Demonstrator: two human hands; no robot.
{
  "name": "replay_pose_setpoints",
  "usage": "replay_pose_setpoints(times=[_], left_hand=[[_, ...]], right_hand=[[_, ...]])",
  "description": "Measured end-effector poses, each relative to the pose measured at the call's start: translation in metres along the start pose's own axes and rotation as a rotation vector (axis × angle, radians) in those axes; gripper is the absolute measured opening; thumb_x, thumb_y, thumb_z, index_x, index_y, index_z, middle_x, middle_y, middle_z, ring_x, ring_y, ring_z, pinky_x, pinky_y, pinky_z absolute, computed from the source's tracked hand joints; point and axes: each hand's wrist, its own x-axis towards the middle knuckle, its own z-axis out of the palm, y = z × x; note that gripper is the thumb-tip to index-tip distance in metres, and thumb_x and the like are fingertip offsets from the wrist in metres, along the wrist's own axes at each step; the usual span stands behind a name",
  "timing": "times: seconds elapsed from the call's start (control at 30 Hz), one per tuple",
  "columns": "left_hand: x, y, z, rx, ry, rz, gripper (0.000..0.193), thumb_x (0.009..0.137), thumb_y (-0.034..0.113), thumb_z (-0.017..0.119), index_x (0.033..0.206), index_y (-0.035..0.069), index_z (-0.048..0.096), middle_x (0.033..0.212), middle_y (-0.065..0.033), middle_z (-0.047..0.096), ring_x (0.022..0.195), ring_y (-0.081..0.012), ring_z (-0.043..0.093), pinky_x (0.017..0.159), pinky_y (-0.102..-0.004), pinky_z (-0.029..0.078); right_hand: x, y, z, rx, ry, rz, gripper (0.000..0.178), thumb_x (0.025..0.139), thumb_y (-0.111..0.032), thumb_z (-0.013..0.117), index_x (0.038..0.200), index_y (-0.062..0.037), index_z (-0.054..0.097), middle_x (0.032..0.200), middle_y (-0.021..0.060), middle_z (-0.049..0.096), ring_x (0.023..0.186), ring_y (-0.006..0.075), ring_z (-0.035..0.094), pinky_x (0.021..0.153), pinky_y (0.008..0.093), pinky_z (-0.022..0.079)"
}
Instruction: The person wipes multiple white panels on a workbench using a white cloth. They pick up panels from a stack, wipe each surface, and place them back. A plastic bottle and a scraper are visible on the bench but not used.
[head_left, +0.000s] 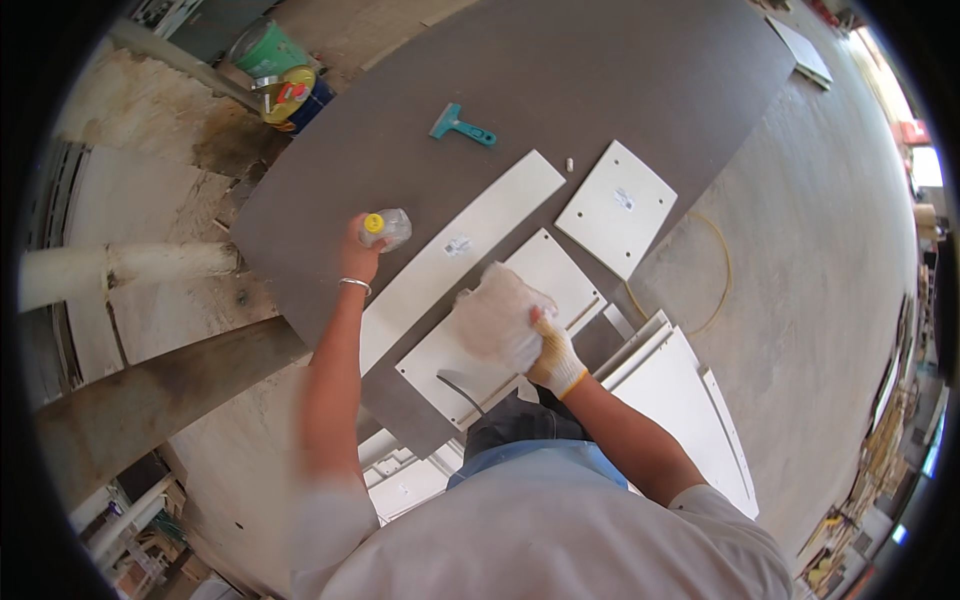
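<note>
Left hand [360,245] fingers wrapped round clear yellow-capped bottle [386,228], gloved right hand [553,355] gripping white cloth [498,315] on white panel [545,275], teal scraper [461,125] at twelve o'clock, fingertips hidden.

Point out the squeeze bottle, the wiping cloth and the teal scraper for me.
squeeze bottle [386,228]: head view, on its clear body beside the yellow cap.
wiping cloth [497,318]: head view, middle of the bunched white cloth.
teal scraper [462,126]: head view, on its handle.

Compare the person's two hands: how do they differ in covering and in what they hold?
The left hand is bare with a bracelet on the wrist; the right hand wears a white knit glove. The left hand holds a small clear bottle with a yellow cap; the right hand presses a white cloth onto a white panel. Both are over the dark worktable.
</note>
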Motion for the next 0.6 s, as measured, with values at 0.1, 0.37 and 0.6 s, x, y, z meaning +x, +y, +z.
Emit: replay_pose_setpoints(times=[0.1, 0.37, 0.6], left_hand=[[0.003, -0.029, 0.017, -0.095, 0.012, -0.151, 0.086, 0.085, 0.023, 0.089, 0.155, 0.001, 0.045, 0.153, -0.0221, 0.057, 0.145, -0.0402, 0.053, 0.122, -0.047, 0.042], [-0.224, 0.067, 0.118, 0.348, -0.083, 0.295, 0.072, 0.089, 0.006, 0.072, 0.156, 0.0, 0.048, 0.167, -0.0247, 0.042, 0.159, -0.0448, 0.034, 0.131, -0.0564, 0.028], [-0.128, 0.167, 0.252, 0.368, -0.056, 0.354, 0.064, 0.095, 0.024, 0.072, 0.152, 0.002, 0.053, 0.157, -0.0193, 0.053, 0.148, -0.041, 0.045, 0.124, -0.0584, 0.034]], right_hand=[[-0.055, -0.025, -0.053, 0.008, 0.114, -0.11, 0.071, 0.101, -0.041, 0.073, 0.16, -0.008, 0.047, 0.156, 0.014, 0.059, 0.143, 0.0367, 0.057, 0.122, 0.0566, 0.045], [-0.126, -0.149, -0.117, -0.165, 0.252, -0.719, 0.078, 0.103, -0.044, 0.07, 0.165, -0.0101, 0.038, 0.164, 0.0158, 0.049, 0.151, 0.0399, 0.047, 0.126, 0.0608, 0.038], [-0.142, -0.141, -0.139, -0.052, 0.184, -0.727, 0.085, 0.097, -0.044, 0.078, 0.164, -0.0091, 0.039, 0.164, 0.016, 0.049, 0.151, 0.0418, 0.047, 0.126, 0.0631, 0.038]])
